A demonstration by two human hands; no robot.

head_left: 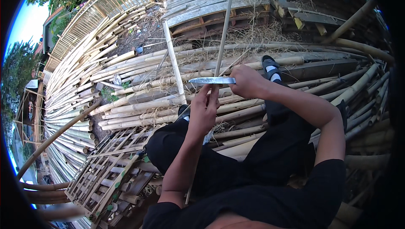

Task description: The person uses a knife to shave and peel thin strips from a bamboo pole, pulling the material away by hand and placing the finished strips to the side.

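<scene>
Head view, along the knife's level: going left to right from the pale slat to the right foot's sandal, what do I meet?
Pale slat → knife blade → right hand, closed around the knife's right end → right foot's sandal.

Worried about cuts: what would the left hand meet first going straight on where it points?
Most likely the knife blade, which crosses just ahead of the left hand; exact depth is unclear.

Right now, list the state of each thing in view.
left hand, closed on bamboo strip
right hand, closed around knife
knife, bare, tip leftward, blade crossing strip
bamboo strip, held, running away from the person
bamboo poles, lying in rows
right sandal, worn
straw, strewn loosely
</scene>
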